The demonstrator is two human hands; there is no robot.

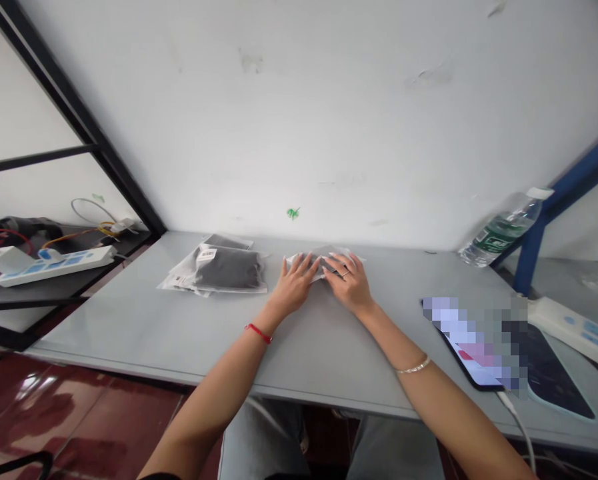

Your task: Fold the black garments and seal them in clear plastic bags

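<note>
One translucent plastic bag [319,273] with dark contents lay on the smooth grey counter [143,320] beneath the left hand [295,285] and right hand [351,283], fingers extended and spread over it, unclenched. To its left, overlapping bags [229,270] of similar film held dark grey contents; at least two, exact count hidden. Farther right: one clear plastic bottle [503,230], green-labelled, white-capped.

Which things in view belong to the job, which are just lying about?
Likely the job:
bagged package under left hand and right hand
pile of similar packages

Apparently just lying about:
bottle
lit phone
dark phone
power strips
</note>
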